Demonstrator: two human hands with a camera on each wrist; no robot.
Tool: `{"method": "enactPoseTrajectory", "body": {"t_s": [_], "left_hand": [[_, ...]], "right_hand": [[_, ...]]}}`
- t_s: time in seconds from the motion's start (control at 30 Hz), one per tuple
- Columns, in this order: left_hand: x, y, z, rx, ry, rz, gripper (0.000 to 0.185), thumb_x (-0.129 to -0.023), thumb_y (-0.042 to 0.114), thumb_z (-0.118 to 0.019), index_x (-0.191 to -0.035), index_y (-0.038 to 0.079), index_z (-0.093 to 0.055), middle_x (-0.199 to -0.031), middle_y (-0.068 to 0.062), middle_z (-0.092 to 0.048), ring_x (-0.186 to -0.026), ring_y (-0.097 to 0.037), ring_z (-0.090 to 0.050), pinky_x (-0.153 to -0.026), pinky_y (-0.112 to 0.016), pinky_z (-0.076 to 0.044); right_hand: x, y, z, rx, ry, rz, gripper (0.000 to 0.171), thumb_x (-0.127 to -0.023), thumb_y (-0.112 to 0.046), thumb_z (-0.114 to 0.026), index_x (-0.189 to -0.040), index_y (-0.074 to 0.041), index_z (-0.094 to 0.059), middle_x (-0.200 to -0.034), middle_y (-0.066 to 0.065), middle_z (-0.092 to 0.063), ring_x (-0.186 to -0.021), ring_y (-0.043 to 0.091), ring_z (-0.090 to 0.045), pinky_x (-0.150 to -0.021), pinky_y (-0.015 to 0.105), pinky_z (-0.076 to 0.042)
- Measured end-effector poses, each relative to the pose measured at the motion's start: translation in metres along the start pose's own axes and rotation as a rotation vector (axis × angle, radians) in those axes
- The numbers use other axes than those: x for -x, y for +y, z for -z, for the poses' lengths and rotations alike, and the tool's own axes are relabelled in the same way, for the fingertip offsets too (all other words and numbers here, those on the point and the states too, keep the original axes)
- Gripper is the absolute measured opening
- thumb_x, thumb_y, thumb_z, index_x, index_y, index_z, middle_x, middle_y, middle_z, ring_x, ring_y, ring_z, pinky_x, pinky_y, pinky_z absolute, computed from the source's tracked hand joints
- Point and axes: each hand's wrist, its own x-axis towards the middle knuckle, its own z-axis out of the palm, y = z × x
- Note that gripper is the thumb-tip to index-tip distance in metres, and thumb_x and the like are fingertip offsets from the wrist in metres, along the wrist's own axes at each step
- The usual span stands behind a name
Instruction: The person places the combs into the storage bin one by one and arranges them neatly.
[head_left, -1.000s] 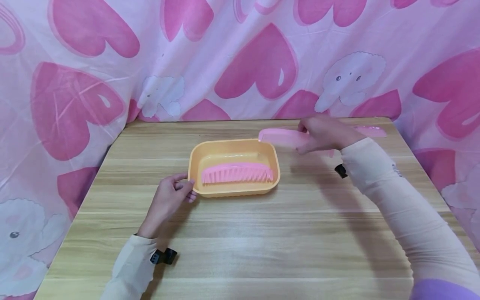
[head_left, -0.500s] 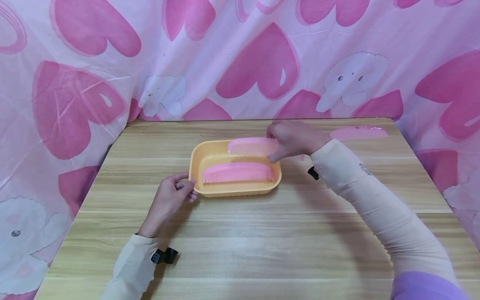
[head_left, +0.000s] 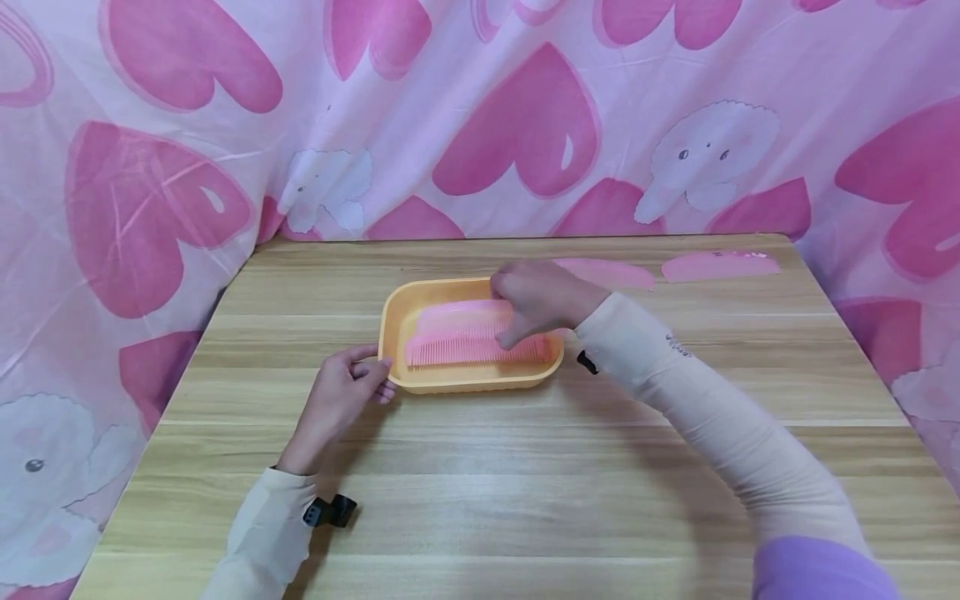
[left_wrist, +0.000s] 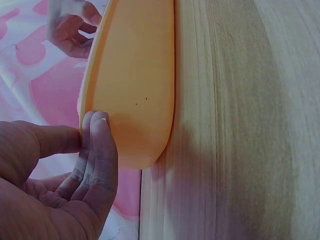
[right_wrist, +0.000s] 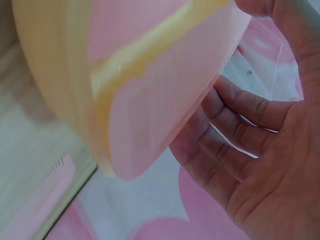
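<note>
Wooden table (head_left: 480, 467) carries an orange tray (head_left: 390, 321). Left hand (head_left: 341, 400) pinches its left rim. Right hand (head_left: 536, 300) holds a pink comb (head_left: 461, 321) low inside the tray, long axis left-right, above another comb (head_left: 450, 350).

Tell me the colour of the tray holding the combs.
Orange tray; head view shows it best.

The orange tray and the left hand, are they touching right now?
Touching. The left wrist view shows the left hand's fingertips pressed against the end wall of the orange tray; the head view agrees.
</note>
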Motion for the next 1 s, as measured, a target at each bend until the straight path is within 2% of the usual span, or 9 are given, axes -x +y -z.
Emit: {"method": "enactPoseTrajectory", "body": {"t_s": [0.27, 0.57, 0.9, 1.0], "left_hand": [[0.000, 0.000, 0.000, 0.016, -0.001, -0.018, 0.040, -0.102, 0.006, -0.059, -0.135, -0.015, -0.051, -0.083, -0.017, -0.072, -0.067, -0.014, -0.069, -0.064, -0.027, -0.062], [0.000, 0.000, 0.000, 0.015, 0.006, -0.010, 0.040, -0.102, 0.007, -0.059, -0.135, -0.014, -0.051, -0.082, -0.015, -0.072, -0.066, -0.013, -0.069, -0.064, -0.027, -0.062], [0.001, 0.002, 0.000, 0.034, -0.006, -0.010, 0.045, -0.102, 0.008, -0.060, -0.138, -0.016, -0.047, -0.083, -0.017, -0.073, -0.065, -0.013, -0.068, -0.063, -0.026, -0.062], [0.000, 0.002, 0.000, 0.025, -0.004, -0.013, 0.045, -0.102, 0.008, -0.060, -0.138, -0.016, -0.047, -0.084, -0.018, -0.073, -0.065, -0.013, -0.068, -0.063, -0.026, -0.062]], "right_hand": [[-0.012, -0.011, -0.019, 0.006, -0.043, -0.008, 0.041, -0.073, -0.038, -0.082, -0.095, -0.007, -0.066, -0.091, 0.003, -0.058, -0.076, 0.019, -0.051, -0.063, 0.032, -0.047], [-0.016, -0.013, -0.035, 0.062, -0.047, -0.022, 0.050, -0.066, -0.046, -0.087, -0.094, -0.010, -0.067, -0.095, 0.001, -0.060, -0.077, 0.019, -0.055, -0.062, 0.033, -0.048], [-0.016, -0.012, -0.040, 0.054, -0.042, -0.032, 0.049, -0.068, -0.047, -0.088, -0.095, -0.012, -0.066, -0.094, -0.001, -0.058, -0.075, 0.019, -0.054, -0.061, 0.032, -0.045], [-0.015, -0.012, -0.039, 0.039, -0.049, -0.030, 0.049, -0.071, -0.046, -0.088, -0.098, -0.011, -0.067, -0.097, 0.000, -0.058, -0.076, 0.019, -0.055, -0.064, 0.032, -0.047]]}}
